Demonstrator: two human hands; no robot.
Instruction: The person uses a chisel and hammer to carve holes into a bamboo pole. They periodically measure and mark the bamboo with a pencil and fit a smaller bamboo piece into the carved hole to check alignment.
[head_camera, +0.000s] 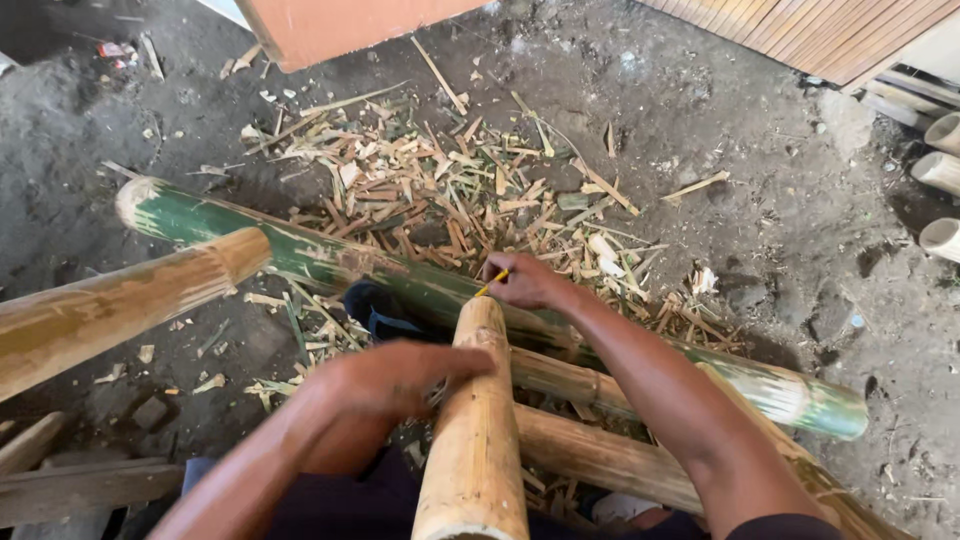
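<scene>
A tan bamboo pole (475, 440) runs from the bottom centre away from me, its far end resting on a long green bamboo pole (330, 260). My left hand (390, 378) lies against the left side of the tan pole, fingers pressed to it. My right hand (525, 283) is at the pole's far end, shut on a yellow pencil (491, 284) whose tip touches the bamboo there. Two more tan poles (590, 455) cross beneath my right forearm.
Another thick tan bamboo pole (110, 305) comes in from the left. Bamboo shavings (440, 190) litter the dirt floor beyond. Cut bamboo ends (940, 170) lie at the right edge, an orange panel (340, 25) at the top, wooden boards (70, 485) at lower left.
</scene>
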